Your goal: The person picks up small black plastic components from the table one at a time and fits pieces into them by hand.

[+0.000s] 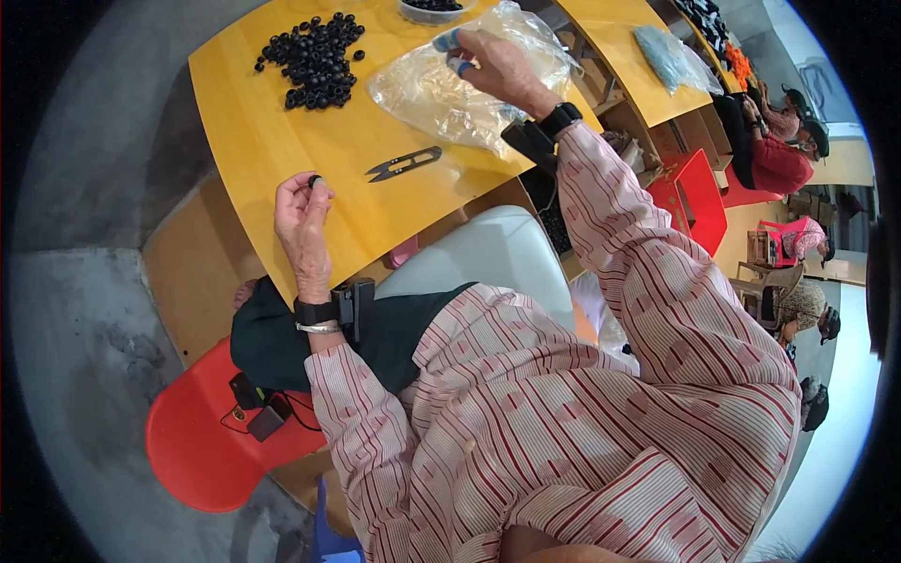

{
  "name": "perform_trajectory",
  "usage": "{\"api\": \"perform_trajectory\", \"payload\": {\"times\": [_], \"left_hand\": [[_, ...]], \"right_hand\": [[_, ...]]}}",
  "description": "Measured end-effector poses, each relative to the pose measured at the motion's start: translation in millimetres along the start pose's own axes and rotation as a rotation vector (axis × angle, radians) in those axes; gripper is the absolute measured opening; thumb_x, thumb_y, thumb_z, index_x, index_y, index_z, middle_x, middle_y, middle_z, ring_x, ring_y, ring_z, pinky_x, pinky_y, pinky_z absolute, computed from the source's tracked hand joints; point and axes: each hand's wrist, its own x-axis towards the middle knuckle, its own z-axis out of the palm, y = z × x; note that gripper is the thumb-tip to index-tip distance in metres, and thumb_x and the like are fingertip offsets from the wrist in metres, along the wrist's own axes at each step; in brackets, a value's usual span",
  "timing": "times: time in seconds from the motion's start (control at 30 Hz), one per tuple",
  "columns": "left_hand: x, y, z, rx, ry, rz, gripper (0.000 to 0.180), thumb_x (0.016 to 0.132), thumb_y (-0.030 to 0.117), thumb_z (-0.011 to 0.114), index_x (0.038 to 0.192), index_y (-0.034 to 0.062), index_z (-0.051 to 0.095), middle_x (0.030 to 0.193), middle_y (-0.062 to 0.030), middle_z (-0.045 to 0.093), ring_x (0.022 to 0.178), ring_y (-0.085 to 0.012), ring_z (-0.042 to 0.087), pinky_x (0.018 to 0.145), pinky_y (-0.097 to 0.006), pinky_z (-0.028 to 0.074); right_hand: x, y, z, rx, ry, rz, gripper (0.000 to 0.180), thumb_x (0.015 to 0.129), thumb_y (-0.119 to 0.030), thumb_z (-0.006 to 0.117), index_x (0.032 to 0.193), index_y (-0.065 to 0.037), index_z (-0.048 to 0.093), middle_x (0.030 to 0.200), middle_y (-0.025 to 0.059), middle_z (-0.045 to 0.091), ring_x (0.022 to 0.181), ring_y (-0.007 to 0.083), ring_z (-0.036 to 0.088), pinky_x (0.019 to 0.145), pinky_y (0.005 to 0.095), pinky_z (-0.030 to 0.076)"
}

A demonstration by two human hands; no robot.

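My left hand [304,230] is at the near left edge of the yellow table [385,220]. Its thumb and finger pinch a small black ring-shaped piece [314,181]. Over a crumpled clear plastic bag [422,94] hovers my right hand [507,70], with blue coverings on two fingertips. Those fingertips are apart, and nothing shows between them. A pair of dark thread snips [405,164] lies between my hands, blades toward the left. Beyond my left hand, many similar black pieces [319,61] are heaped loosely on the table.
A clear plastic tub [434,9] with black pieces stands at the far edge. Close by are a pale stool [488,253], a red chair [202,432] holding small black devices, and a red crate [694,202]. Several people sit at the right, near another yellow table [619,47].
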Motion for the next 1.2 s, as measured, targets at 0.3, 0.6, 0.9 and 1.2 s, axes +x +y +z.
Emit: {"api": "perform_trajectory", "payload": {"times": [0.3, 0.6, 0.9, 1.2], "left_hand": [[-0.5, -3.1, -2.8, -0.006, -0.001, 0.013, 0.024, 0.087, 0.011, 0.060, 0.106, -0.0001, 0.051, 0.087, -0.0043, 0.057, 0.079, -0.0097, 0.053, 0.071, -0.023, 0.041], [0.2, -0.9, -3.0, 0.009, 0.009, 0.008, 0.022, 0.087, 0.010, 0.059, 0.105, 0.0007, 0.051, 0.087, -0.0033, 0.056, 0.078, -0.0085, 0.053, 0.070, -0.021, 0.041], [-0.2, -1.4, 1.5, -0.023, -0.004, 0.018, 0.022, 0.087, 0.009, 0.059, 0.106, 0.0010, 0.051, 0.087, -0.0034, 0.057, 0.079, -0.0092, 0.053, 0.071, -0.022, 0.041], [-2.9, -3.0, 0.9, -0.134, -0.036, 0.062, 0.024, 0.086, 0.007, 0.059, 0.107, -0.0006, 0.049, 0.092, -0.0063, 0.059, 0.083, -0.0102, 0.054, 0.075, -0.024, 0.043]], "right_hand": [[-20.6, 23.7, 14.9, 0.091, -0.015, 0.127, 0.019, 0.076, -0.011, 0.055, 0.093, -0.003, 0.057, 0.084, 0.0190, 0.062, 0.079, 0.0381, 0.058, 0.068, 0.0434, 0.046], [-22.7, 14.4, 15.0, 0.123, -0.121, 0.041, 0.024, 0.074, -0.005, 0.054, 0.098, -0.004, 0.054, 0.093, 0.0116, 0.066, 0.082, 0.0338, 0.060, 0.075, 0.0419, 0.047], [-24.7, 10.1, 22.7, -0.015, -0.272, 0.051, 0.024, 0.073, -0.004, 0.056, 0.097, -0.005, 0.053, 0.093, 0.0105, 0.063, 0.088, 0.0312, 0.057, 0.075, 0.0403, 0.047], [-26.0, -2.1, 16.5, 0.066, -0.143, 0.021, 0.029, 0.074, -0.004, 0.058, 0.103, -0.006, 0.055, 0.094, 0.0077, 0.063, 0.086, 0.0245, 0.060, 0.073, 0.0333, 0.047]]}}
